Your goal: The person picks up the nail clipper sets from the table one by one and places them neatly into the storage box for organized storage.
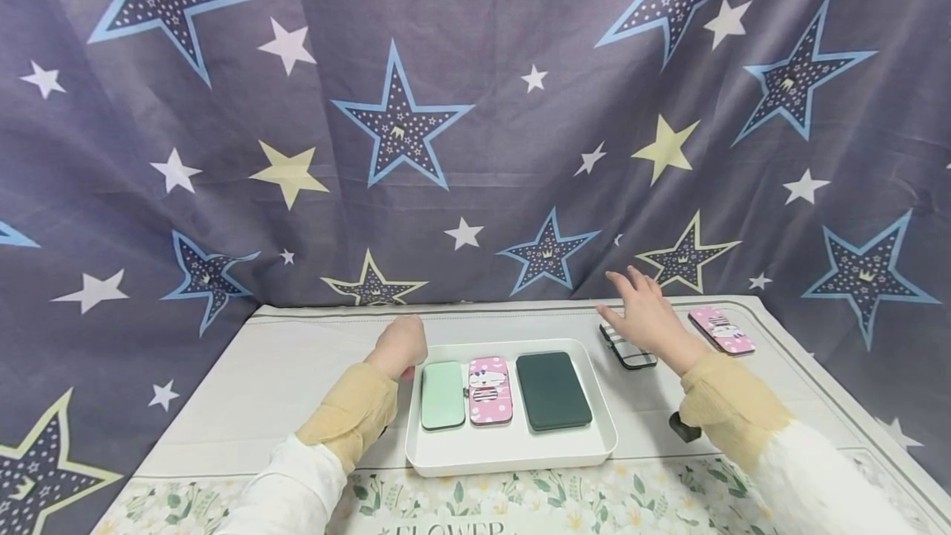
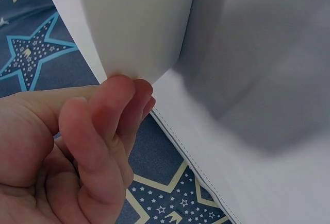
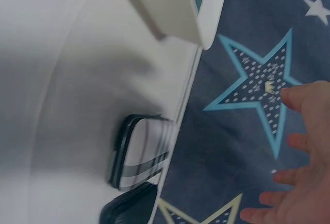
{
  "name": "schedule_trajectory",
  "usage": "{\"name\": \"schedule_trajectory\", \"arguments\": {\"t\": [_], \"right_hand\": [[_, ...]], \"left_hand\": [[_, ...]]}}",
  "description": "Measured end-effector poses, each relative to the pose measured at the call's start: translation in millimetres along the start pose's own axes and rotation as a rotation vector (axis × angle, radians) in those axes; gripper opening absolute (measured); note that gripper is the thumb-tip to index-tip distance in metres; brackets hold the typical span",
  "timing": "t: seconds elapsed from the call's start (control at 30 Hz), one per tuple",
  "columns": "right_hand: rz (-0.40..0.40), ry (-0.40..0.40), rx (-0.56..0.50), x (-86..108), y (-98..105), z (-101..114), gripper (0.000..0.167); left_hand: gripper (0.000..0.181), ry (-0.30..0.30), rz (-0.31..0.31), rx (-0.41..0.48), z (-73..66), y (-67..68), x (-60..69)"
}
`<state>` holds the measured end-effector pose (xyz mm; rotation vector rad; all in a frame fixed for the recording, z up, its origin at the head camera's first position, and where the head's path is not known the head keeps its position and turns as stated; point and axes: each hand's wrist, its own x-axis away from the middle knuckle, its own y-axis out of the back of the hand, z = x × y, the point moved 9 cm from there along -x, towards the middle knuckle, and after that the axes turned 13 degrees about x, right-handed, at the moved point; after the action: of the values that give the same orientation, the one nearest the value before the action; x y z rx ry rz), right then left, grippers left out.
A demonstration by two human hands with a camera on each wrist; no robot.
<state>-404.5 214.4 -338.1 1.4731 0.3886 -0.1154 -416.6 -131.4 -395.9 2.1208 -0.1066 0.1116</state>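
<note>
A white tray (image 1: 513,462) holds a mint-green case (image 1: 443,396), a pink cat-print case (image 1: 490,391) and a dark green case (image 1: 554,391), side by side. At the tray's far left corner is my left hand (image 1: 399,347). Its fingers (image 2: 111,105) are loosely bent by the outer wall; whether they touch it, I cannot tell. My right hand (image 1: 645,312), fingers spread, hovers by a plaid case (image 1: 633,351) and holds nothing. The right wrist view shows that plaid case (image 3: 145,152) apart from the hand (image 3: 301,167).
Another pink cat-print case (image 1: 722,331) lies at the far right of the table. A black object (image 1: 684,428) is partly hidden under my right forearm. In the right wrist view, a dark item (image 3: 130,206) lies beside the plaid case. A starry curtain (image 1: 475,147) hangs behind the table.
</note>
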Motion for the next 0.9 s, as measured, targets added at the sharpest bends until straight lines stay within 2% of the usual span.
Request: {"name": "schedule_trajectory", "arguments": {"t": [0.2, 0.57, 0.9], "right_hand": [[0.035, -0.031, -0.003, 0.2, -15, -13, 0.061], [0.156, -0.109, -0.001, 1.3, -52, -25, 0.064], [0.189, -0.154, 0.081, 2.5, -64, -33, 0.056]], "left_hand": [[0.023, 0.0, 0.012, 0.009, 0.4, -0.9, 0.3], [0.023, 0.008, 0.01, 0.004, 2.7, -1.1, -0.9], [0.024, 0.018, 0.019, 0.006, 3.0, -1.8, -0.1]]}}
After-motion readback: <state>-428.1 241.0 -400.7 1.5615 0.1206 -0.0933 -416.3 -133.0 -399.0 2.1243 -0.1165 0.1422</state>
